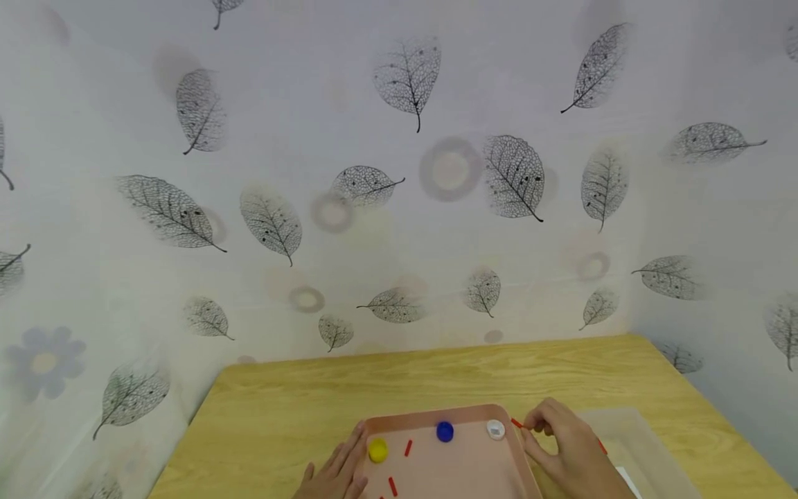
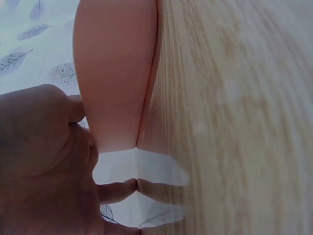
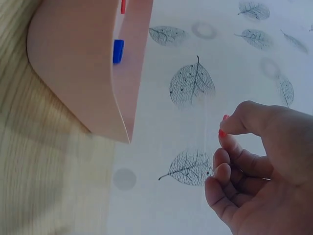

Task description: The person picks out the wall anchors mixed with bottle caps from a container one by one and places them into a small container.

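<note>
A small red stick is pinched between the thumb and index finger of my right hand, just outside the right rim of the pink tray. In the right wrist view only the tip of that red stick shows, and the other fingers curl loosely. My left hand lies along the tray's left side with its fingers extended, touching the wall, as the left wrist view also shows. Inside the tray sit a yellow round cap, a blue cap and a white cap, with several red sticks lying among them.
To the right of the tray, a translucent pale container stands on the wooden table, partly hidden by my right hand. Another bit of red and a white strip show there. A leaf-patterned wall covering rises behind the table.
</note>
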Tool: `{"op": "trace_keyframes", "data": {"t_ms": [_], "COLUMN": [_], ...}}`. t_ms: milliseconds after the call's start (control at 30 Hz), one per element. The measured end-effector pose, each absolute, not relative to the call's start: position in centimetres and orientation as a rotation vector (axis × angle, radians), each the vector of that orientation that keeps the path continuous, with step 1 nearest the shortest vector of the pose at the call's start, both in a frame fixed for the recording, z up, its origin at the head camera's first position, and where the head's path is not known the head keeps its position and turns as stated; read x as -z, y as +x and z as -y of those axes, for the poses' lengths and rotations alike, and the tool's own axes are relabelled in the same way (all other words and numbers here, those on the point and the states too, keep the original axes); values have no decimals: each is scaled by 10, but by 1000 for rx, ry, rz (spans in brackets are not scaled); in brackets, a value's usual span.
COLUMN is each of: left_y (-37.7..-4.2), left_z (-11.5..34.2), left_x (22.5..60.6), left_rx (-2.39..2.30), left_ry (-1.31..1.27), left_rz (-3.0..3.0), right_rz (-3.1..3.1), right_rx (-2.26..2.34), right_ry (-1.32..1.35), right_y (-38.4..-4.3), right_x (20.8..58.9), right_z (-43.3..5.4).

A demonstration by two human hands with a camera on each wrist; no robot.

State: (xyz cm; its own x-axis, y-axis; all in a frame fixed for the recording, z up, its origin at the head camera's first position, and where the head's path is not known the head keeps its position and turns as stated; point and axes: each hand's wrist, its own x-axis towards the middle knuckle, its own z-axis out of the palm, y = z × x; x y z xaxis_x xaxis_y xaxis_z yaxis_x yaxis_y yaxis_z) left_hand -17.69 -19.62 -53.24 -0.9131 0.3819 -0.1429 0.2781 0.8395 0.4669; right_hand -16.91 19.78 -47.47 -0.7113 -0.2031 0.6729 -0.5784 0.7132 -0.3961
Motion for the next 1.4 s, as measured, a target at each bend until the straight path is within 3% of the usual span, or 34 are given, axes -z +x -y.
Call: {"op": "trace_keyframes", "data": {"t_ms": [1400], "left_y": [-175], "left_z": [196], "left_x": [533], "left_rx": [-669], "left_ry": [537], "left_rz": [-2809], "right_rz": [2415], "right_rx": [-699], "right_ry": [307], "right_y": [-175], "right_x": [468], "right_z": [-280]}}
